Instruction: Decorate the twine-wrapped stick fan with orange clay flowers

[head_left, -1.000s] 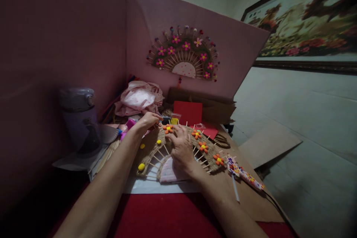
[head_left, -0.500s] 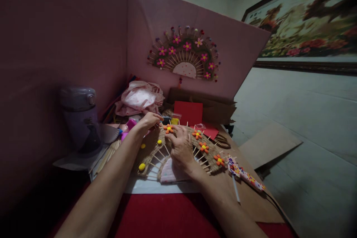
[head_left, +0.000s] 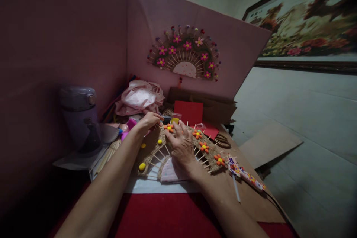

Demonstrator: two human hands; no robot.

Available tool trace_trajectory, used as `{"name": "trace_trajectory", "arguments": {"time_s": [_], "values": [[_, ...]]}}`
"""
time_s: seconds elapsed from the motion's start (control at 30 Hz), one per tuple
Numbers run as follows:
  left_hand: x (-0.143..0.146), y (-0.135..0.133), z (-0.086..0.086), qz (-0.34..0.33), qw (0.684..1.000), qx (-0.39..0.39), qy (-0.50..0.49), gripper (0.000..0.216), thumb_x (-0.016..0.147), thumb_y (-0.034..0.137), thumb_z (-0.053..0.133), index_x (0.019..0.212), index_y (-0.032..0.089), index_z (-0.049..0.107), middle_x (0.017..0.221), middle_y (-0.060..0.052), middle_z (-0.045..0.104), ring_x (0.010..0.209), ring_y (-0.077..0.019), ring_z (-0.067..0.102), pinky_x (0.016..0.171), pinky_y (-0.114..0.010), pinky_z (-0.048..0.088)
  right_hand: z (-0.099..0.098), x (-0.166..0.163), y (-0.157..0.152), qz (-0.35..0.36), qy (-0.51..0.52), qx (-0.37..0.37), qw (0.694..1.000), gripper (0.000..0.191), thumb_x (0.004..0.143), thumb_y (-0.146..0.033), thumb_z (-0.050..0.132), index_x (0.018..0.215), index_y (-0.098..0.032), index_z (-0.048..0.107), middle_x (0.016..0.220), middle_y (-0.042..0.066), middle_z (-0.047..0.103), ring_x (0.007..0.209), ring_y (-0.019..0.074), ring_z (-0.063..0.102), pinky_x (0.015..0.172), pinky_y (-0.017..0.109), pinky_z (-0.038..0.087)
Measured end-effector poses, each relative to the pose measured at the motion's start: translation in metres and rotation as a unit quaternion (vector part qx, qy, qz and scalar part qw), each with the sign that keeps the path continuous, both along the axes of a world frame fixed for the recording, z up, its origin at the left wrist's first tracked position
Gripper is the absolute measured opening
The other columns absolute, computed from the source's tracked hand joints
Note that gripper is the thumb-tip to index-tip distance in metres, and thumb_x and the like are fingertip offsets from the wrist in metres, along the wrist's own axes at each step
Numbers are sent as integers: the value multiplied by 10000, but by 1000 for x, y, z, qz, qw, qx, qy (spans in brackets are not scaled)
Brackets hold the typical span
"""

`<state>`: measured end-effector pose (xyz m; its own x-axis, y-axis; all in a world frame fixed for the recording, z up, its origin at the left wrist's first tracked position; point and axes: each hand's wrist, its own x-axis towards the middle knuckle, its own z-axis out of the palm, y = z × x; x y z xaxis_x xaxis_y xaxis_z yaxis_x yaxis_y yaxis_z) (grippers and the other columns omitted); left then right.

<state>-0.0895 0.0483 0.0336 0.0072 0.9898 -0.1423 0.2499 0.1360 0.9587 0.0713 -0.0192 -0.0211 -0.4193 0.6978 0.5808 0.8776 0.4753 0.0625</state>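
Note:
A twine-wrapped fan (head_left: 152, 150) with thin wooden sticks lies flat on the work surface. Orange-petalled flowers with yellow centres run along its right side and top, while single yellow pieces (head_left: 142, 166) dot its left side. At the fan's upper left edge, my left hand (head_left: 150, 120) is closed with its fingertips pinched together; what sits between them is too small to tell. My right hand (head_left: 182, 147) rests over the fan's middle, fingers spread, with fingertips beside the top orange flower (head_left: 169, 128). Its palm and wrist cover part of the sticks and the pale cloth centre (head_left: 169, 171).
A patterned glue gun (head_left: 245, 176) lies on brown cardboard at the right, its cord trailing off. A lidded bottle (head_left: 80, 119) stands left. Behind are crumpled pink cloth (head_left: 142, 96) and red card (head_left: 189, 112). A finished-looking fan (head_left: 185, 54) hangs on the pink panel.
The fingers of my right hand have shifted slightly on the fan and spread a little wider, showing some orange between them. My left hand stays nearly still.

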Motion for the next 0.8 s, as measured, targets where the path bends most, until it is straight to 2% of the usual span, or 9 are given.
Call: {"name": "trace_trajectory", "arguments": {"time_s": [0.13,0.3,0.53,0.8], "values": [[0,0,1,0,1000,-1,-1,348,668,42,505,951,94,701,553,-4,614,424,-80,426,456,-209,330,-1,0,2,-4,-19,0,1000,416,862,-210,488,1272,-275,515,1469,84,327,1377,284,132,1025,430,182],[0,-2,3,5,1000,-1,-4,341,650,35,518,928,94,706,526,4,594,419,-78,410,434,-202,299,2,2,-5,-4,6,2,1000,426,824,-182,522,1240,-271,546,1437,61,388,1349,278,200,1015,419,199],[1,-3,2,12,1000,1,-23,287,617,23,524,815,105,715,498,0,590,416,-89,428,430,-208,299,-2,3,-4,0,19,-7,1000,375,833,-152,485,1189,-216,589,1414,72,424,1330,292,229,988,421,229],[1,0,-1,17,998,9,-55,251,579,17,516,713,121,702,463,-10,600,369,-90,417,388,-201,272,-3,3,-2,1,26,3,1000,392,826,-156,499,1201,-236,579,1400,70,440,1311,303,256,962,444,263]]}}
